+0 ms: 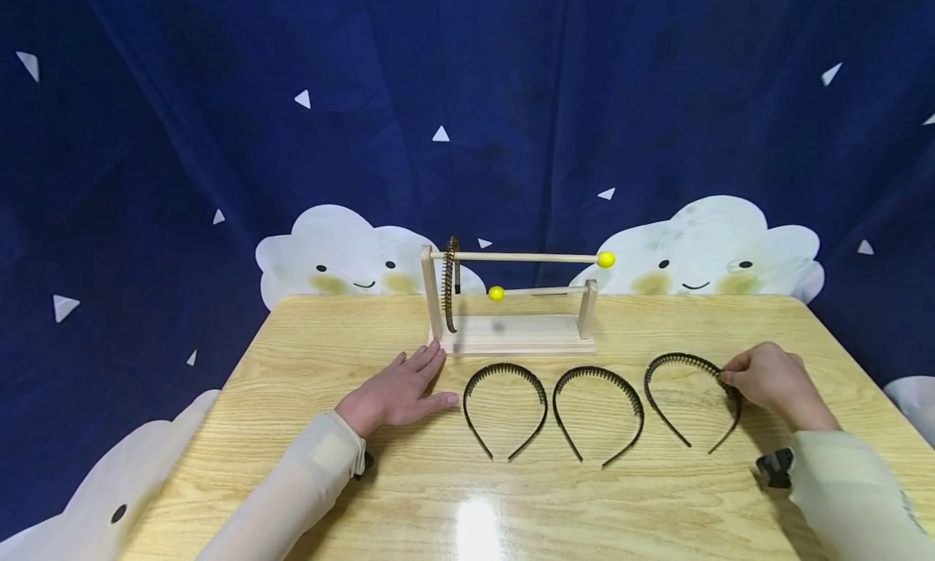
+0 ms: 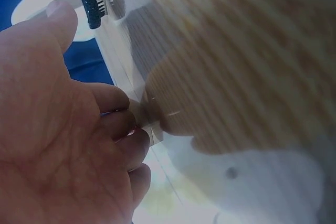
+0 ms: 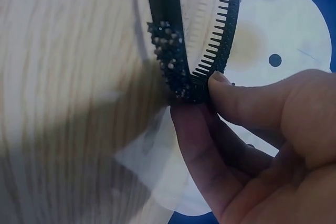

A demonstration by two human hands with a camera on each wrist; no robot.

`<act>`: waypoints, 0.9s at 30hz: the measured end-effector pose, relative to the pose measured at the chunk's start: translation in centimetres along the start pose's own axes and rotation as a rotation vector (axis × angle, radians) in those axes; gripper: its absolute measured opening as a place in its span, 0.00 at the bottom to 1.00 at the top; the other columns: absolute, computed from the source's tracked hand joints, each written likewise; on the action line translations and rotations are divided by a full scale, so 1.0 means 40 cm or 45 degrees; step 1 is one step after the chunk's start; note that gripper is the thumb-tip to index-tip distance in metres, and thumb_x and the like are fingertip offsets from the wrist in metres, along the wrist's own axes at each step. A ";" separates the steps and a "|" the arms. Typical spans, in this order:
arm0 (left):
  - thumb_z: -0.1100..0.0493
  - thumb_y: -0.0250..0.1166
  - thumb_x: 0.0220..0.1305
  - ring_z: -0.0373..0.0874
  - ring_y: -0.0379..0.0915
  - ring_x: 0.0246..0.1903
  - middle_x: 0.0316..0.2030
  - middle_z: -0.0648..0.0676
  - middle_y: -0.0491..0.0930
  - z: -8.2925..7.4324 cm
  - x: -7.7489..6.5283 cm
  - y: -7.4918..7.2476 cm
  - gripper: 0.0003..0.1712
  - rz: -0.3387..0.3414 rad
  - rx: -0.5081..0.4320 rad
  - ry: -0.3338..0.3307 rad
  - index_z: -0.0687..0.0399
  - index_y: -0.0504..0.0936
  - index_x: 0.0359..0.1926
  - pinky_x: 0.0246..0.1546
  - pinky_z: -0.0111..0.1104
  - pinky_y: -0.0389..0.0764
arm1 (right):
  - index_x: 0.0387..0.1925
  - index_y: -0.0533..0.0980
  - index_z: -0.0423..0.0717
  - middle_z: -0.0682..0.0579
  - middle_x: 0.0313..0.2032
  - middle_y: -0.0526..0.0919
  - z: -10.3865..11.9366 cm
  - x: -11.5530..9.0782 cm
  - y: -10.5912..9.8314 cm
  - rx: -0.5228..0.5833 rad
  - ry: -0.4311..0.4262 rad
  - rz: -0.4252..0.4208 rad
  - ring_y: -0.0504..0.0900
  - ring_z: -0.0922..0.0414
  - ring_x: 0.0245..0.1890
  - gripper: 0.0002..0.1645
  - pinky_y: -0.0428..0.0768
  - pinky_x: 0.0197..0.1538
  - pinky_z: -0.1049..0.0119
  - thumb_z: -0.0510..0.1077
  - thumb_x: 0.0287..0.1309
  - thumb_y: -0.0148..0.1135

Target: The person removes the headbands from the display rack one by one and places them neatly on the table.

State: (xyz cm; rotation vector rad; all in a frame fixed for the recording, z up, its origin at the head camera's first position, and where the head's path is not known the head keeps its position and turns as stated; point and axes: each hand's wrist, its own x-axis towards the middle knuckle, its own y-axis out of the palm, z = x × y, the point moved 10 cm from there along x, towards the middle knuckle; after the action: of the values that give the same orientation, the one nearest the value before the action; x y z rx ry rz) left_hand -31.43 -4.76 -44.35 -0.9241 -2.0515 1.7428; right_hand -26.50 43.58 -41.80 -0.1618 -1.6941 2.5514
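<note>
My right hand [image 1: 774, 382] pinches the right side of a dark toothed headband [image 1: 682, 356] between thumb and fingers. In the right wrist view that headband [image 3: 169, 56] shows beaded glitter on its outside and comb teeth inside. My left hand [image 1: 398, 390] is spread palm-down over the table, fingertips by the left end of a wooden stand [image 1: 433, 293], thumb toward another headband [image 1: 506, 367]. A third headband [image 1: 595, 370] lies between these two. One more headband [image 1: 448, 293] hangs from the stand's upper rod, close to the left post.
The stand's two rods end in yellow balls [image 1: 605, 259], the upper one pointing right, the lower one left. Light wood covers the tabletop [image 1: 584, 512]. Behind it hangs a dark blue cloth [image 1: 511, 98] with white triangles and smiling clouds.
</note>
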 end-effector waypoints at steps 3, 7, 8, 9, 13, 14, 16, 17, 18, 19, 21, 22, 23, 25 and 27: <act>0.29 0.45 0.73 0.56 0.40 0.77 0.78 0.61 0.42 0.000 0.001 0.000 0.51 -0.008 -0.005 0.002 0.62 0.50 0.79 0.74 0.54 0.46 | 0.33 0.87 0.37 0.41 0.33 0.87 -0.001 -0.001 0.002 -0.007 0.005 0.007 0.78 0.39 0.36 0.10 0.72 0.39 0.44 0.41 0.60 0.67; 0.29 0.45 0.73 0.56 0.40 0.77 0.78 0.60 0.41 0.003 0.003 0.003 0.51 -0.003 0.000 -0.004 0.62 0.49 0.79 0.74 0.53 0.46 | 0.33 0.87 0.37 0.39 0.34 0.87 0.002 -0.001 0.001 -0.011 -0.001 -0.004 0.79 0.36 0.37 0.10 0.71 0.43 0.39 0.41 0.60 0.66; 0.29 0.45 0.73 0.56 0.40 0.77 0.78 0.61 0.41 0.003 0.003 0.003 0.51 -0.006 -0.003 -0.005 0.62 0.50 0.79 0.74 0.53 0.46 | 0.33 0.87 0.36 0.38 0.35 0.87 0.002 -0.001 0.000 -0.013 -0.005 -0.010 0.79 0.34 0.39 0.10 0.70 0.44 0.38 0.41 0.60 0.66; 0.29 0.45 0.73 0.56 0.40 0.77 0.78 0.60 0.41 0.003 0.002 0.002 0.51 -0.005 -0.002 -0.006 0.62 0.49 0.79 0.74 0.53 0.46 | 0.33 0.88 0.36 0.37 0.35 0.87 0.002 -0.001 -0.001 -0.015 -0.008 -0.015 0.78 0.33 0.40 0.11 0.70 0.45 0.37 0.41 0.60 0.66; 0.28 0.45 0.73 0.56 0.40 0.77 0.78 0.60 0.41 0.005 0.002 0.004 0.51 -0.002 0.004 -0.006 0.61 0.49 0.79 0.74 0.53 0.46 | 0.36 0.87 0.35 0.38 0.32 0.87 0.002 -0.003 -0.006 -0.025 -0.014 -0.030 0.79 0.34 0.38 0.13 0.70 0.45 0.40 0.43 0.62 0.64; 0.29 0.45 0.73 0.56 0.40 0.77 0.78 0.61 0.41 0.004 0.002 0.003 0.51 -0.007 0.001 -0.002 0.62 0.49 0.79 0.74 0.53 0.47 | 0.37 0.87 0.35 0.41 0.30 0.86 0.001 -0.004 -0.009 -0.027 -0.011 -0.038 0.79 0.38 0.36 0.14 0.70 0.44 0.43 0.43 0.62 0.64; 0.29 0.45 0.73 0.56 0.40 0.77 0.78 0.61 0.41 0.003 0.002 0.002 0.51 -0.008 0.000 0.001 0.62 0.49 0.79 0.74 0.53 0.46 | 0.38 0.87 0.35 0.47 0.25 0.84 0.000 -0.007 -0.015 -0.029 -0.001 -0.049 0.77 0.44 0.31 0.16 0.69 0.40 0.49 0.45 0.64 0.63; 0.29 0.45 0.73 0.56 0.40 0.76 0.78 0.61 0.41 0.003 0.002 0.002 0.51 -0.009 -0.003 0.002 0.62 0.49 0.79 0.74 0.53 0.46 | 0.38 0.87 0.34 0.49 0.25 0.83 0.001 -0.009 -0.020 -0.027 -0.001 -0.063 0.77 0.46 0.30 0.18 0.68 0.39 0.50 0.46 0.64 0.62; 0.29 0.45 0.73 0.56 0.40 0.76 0.78 0.61 0.41 0.002 0.001 0.001 0.51 -0.010 -0.004 0.004 0.62 0.49 0.79 0.74 0.53 0.46 | 0.39 0.87 0.34 0.50 0.24 0.82 0.001 -0.012 -0.026 -0.022 0.004 -0.075 0.77 0.46 0.31 0.19 0.68 0.39 0.50 0.47 0.65 0.62; 0.29 0.45 0.73 0.56 0.40 0.76 0.78 0.61 0.41 0.001 0.001 0.000 0.51 -0.011 -0.006 0.006 0.62 0.50 0.79 0.74 0.53 0.46 | 0.39 0.86 0.33 0.47 0.26 0.84 0.002 -0.014 -0.032 -0.011 0.010 -0.089 0.78 0.43 0.32 0.20 0.68 0.41 0.47 0.48 0.65 0.62; 0.29 0.46 0.73 0.57 0.41 0.76 0.78 0.61 0.41 0.001 0.001 -0.001 0.51 -0.015 -0.008 0.008 0.62 0.50 0.79 0.74 0.54 0.46 | 0.40 0.86 0.32 0.40 0.31 0.86 0.008 -0.019 -0.046 0.009 0.017 -0.121 0.79 0.36 0.36 0.22 0.68 0.44 0.41 0.49 0.66 0.62; 0.29 0.46 0.73 0.57 0.41 0.76 0.78 0.61 0.41 0.002 0.001 0.000 0.51 -0.012 -0.004 0.007 0.62 0.50 0.79 0.74 0.53 0.46 | 0.40 0.85 0.31 0.37 0.34 0.86 0.013 -0.022 -0.054 0.018 0.024 -0.145 0.78 0.33 0.39 0.23 0.68 0.45 0.39 0.50 0.66 0.62; 0.29 0.46 0.73 0.57 0.41 0.76 0.78 0.61 0.42 0.002 0.002 0.001 0.51 -0.014 -0.004 0.009 0.62 0.50 0.79 0.74 0.53 0.46 | 0.41 0.85 0.31 0.34 0.37 0.86 0.020 -0.024 -0.061 0.028 0.023 -0.161 0.78 0.31 0.40 0.23 0.67 0.46 0.37 0.50 0.66 0.62; 0.30 0.46 0.73 0.57 0.41 0.76 0.78 0.62 0.42 0.002 0.002 0.001 0.50 -0.017 -0.005 0.013 0.63 0.51 0.78 0.74 0.54 0.47 | 0.41 0.85 0.31 0.32 0.40 0.85 0.034 -0.028 -0.072 0.042 0.035 -0.187 0.78 0.31 0.40 0.24 0.69 0.44 0.39 0.51 0.67 0.61; 0.30 0.46 0.74 0.58 0.41 0.76 0.78 0.62 0.42 0.004 0.002 0.003 0.50 -0.017 -0.004 0.015 0.63 0.50 0.78 0.74 0.54 0.47 | 0.41 0.85 0.32 0.36 0.37 0.86 0.054 -0.031 -0.082 0.055 0.035 -0.219 0.79 0.35 0.38 0.24 0.70 0.41 0.43 0.52 0.67 0.61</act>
State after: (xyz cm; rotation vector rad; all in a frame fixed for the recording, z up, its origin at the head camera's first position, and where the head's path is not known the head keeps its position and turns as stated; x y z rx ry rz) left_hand -31.57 -4.81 -44.50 -0.9168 -2.0491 1.7240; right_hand -25.52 42.74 -37.91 -0.0465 -1.5688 2.4464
